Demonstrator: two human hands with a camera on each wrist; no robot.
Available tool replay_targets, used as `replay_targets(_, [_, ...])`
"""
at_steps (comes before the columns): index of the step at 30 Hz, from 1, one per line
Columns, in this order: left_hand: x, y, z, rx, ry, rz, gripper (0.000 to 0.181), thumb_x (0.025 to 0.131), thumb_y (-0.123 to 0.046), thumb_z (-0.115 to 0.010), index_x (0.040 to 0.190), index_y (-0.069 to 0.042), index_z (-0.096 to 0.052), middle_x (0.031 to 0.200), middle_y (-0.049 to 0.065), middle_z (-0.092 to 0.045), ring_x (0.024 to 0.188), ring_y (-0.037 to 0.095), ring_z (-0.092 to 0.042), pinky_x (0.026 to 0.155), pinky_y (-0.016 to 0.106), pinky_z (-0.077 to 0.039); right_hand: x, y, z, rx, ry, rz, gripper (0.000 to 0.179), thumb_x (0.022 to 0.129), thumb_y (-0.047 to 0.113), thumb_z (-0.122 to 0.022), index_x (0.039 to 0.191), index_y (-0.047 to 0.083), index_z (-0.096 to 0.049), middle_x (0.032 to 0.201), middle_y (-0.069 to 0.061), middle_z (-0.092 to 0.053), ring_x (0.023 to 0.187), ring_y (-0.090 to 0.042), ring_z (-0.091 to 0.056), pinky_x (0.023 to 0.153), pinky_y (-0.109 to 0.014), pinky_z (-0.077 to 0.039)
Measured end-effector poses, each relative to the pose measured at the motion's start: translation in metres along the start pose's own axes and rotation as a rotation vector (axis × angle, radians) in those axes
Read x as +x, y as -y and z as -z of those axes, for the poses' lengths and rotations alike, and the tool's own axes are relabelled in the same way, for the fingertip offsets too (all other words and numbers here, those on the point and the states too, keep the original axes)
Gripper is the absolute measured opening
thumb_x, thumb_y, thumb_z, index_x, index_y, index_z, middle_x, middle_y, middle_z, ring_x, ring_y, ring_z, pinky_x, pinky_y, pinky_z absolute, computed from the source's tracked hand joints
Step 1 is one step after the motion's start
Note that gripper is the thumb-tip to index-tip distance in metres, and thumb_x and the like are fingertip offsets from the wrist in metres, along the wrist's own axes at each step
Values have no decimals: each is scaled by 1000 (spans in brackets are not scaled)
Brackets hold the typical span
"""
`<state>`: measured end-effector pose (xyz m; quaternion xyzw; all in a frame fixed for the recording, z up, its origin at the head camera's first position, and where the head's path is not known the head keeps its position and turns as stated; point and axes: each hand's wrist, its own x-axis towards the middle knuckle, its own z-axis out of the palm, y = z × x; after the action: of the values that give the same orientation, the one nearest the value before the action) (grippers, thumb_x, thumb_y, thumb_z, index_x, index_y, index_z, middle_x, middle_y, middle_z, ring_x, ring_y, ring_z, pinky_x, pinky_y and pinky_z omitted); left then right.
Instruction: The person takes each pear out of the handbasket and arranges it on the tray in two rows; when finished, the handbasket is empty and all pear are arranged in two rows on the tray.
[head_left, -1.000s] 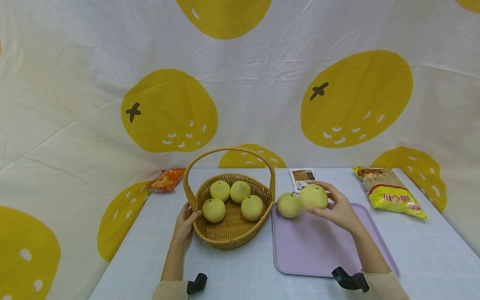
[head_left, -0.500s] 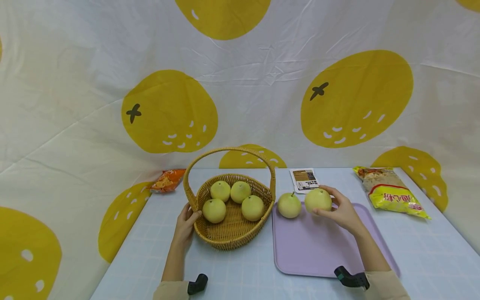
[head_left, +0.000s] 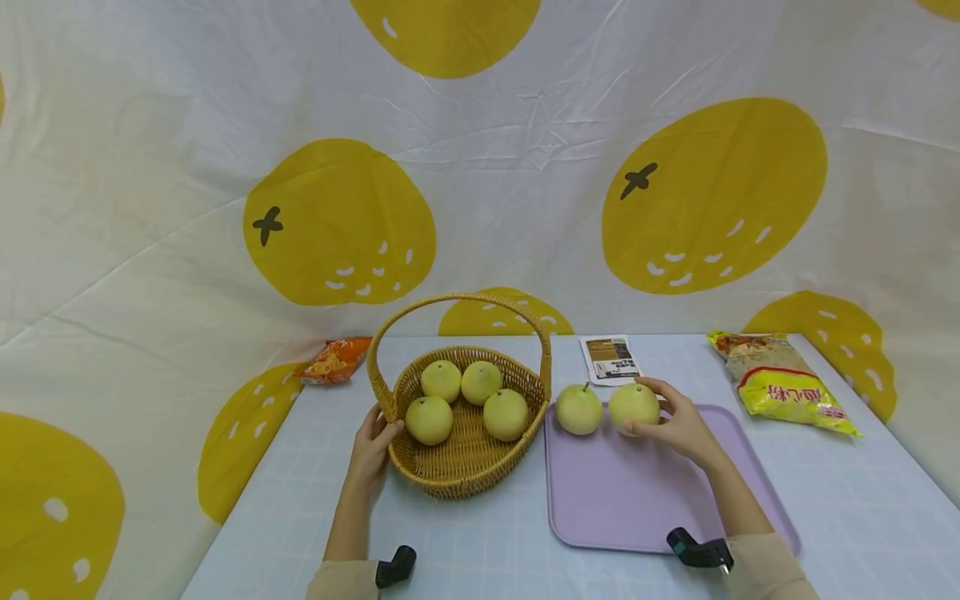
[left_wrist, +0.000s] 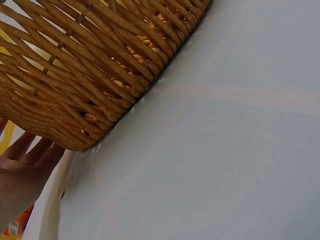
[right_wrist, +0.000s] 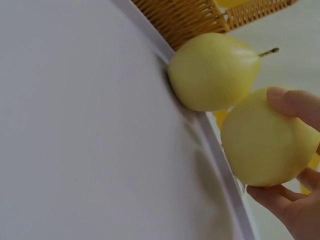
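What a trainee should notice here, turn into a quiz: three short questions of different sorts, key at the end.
1. How many pears lie in the basket?
2. True or false: the left hand touches the tray.
3. The right hand holds: A) the yellow bag; B) a pear; C) the orange packet.

Key:
1. Four.
2. False; it holds the basket.
3. B.
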<state>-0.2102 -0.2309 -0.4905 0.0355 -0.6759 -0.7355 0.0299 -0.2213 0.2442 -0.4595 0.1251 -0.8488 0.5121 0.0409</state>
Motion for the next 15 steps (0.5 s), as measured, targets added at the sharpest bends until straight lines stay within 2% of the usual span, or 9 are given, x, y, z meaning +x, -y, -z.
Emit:
replay_targets(3, [1,0,0,4,-1,-8,65,92,-8,-55,148,-6,-23,147,24,-30,130,35,-37,86,18,-46,1,-2,-1,3,6,-7,75,75,12,-78,138,-2,-40,139,-25,-40,109,-39,-49,87,-47,-44])
replay_targets(10, [1,-1,-1,-3,-8,-8,64,92,-7,-54,148,-6,-24,147,24,-31,126,31,-41,86,19,-46,2,-6,-5,22,23,-15,75,75,10,-78,138,-3,-39,138,-25,-40,111,-41,-49,88,-44,-43])
replay_targets(15, [1,-1,0,-6,-9,-8,64,92,-6,-54,148,-5,-23,147,24,-31,127,31,-41,86,19,-47,2,-9,-7,19,29,-37,75,76,12,-77,139,-2,-38,140,-27,-38,115,-45,-46,90,-48,-42])
